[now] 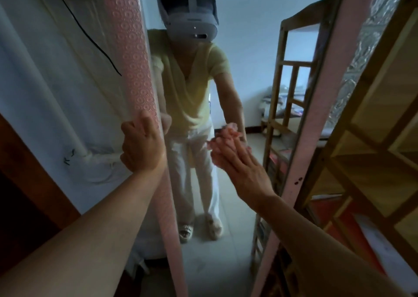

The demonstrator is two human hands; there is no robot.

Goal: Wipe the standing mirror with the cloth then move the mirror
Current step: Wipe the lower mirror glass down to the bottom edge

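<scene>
Standing mirror (237,93) held upright before me, between a white wall and a wooden shelf (373,138).
My left hand (141,145) grips the pink left frame edge; my right hand (239,167), fingers straight, presses the pink cloth (228,133) flat against the glass.

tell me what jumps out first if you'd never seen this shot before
The tall pink-framed standing mirror fills the middle of the view, with the person's reflection in its glass. The left hand grips the mirror's left frame edge, while the right hand presses a pink cloth flat against the glass. A wooden shelf stands close on the right.
</scene>
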